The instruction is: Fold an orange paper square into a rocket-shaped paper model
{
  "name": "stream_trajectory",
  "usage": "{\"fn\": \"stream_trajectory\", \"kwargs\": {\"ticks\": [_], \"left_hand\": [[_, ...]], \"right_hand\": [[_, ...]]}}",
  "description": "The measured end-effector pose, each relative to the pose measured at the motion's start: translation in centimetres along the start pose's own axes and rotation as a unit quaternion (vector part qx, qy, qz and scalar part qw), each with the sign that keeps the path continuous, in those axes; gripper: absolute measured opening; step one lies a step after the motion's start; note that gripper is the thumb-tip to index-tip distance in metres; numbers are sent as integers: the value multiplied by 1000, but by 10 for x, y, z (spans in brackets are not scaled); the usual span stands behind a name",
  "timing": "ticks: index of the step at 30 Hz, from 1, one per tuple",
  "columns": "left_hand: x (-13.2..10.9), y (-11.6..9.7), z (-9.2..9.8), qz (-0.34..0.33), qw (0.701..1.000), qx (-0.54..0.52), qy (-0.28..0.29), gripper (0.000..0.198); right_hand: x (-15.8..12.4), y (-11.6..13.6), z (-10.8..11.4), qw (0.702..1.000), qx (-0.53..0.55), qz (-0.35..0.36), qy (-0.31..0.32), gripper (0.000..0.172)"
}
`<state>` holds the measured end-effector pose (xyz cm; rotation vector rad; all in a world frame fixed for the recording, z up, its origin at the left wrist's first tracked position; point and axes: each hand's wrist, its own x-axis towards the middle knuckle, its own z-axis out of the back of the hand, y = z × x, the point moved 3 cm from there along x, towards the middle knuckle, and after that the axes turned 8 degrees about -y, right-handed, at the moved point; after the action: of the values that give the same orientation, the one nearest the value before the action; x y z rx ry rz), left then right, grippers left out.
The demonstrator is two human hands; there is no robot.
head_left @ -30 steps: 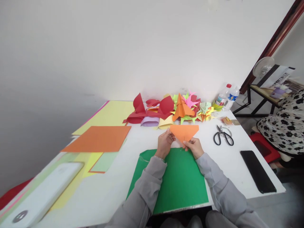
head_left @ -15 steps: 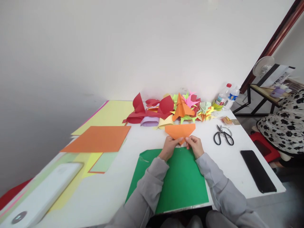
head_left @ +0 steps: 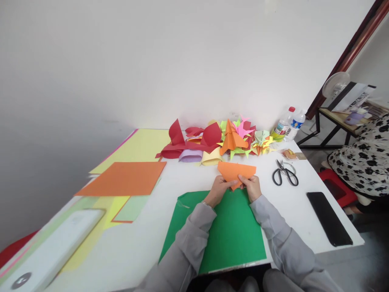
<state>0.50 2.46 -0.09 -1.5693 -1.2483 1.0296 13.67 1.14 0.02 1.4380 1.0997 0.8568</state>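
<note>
Flat orange paper rectangle (head_left: 121, 178), left hand (head_left: 218, 190) pinching a folded orange paper piece (head_left: 235, 170) near its lower point, held near the far edge of a green rectangular sheet (head_left: 232, 235), right hand (head_left: 252, 188) gripping the same piece, black-handled metal scissors (head_left: 281, 167).

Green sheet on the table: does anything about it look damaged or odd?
Slightly: the far-left corner of the green sheet looks clipped or folded rather than square; I can't tell which. A pale mark shows just inside it. The folded orange paper held near its far edge shows no visible tear.
</note>
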Motion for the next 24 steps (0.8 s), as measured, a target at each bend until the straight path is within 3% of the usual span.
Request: {"fn": "stream_trajectory", "kwargs": {"ticks": [10,13,18,24], "left_hand": [[3,-12,17,23,991,-91,-99,22],[3,-14,16,25,990,-95,-104,22],[0,-8,5,21,999,-37,-29,21],[-1,-5,2,5,1000,6,0,19]], "right_hand": [[32,14,38,977,150,13,-148,32],[29,13,32,983,149,4,-108,34],[5,-2,-1,998,4,-22,59,34],[2,0,1,999,-37,7,38,38]]}}
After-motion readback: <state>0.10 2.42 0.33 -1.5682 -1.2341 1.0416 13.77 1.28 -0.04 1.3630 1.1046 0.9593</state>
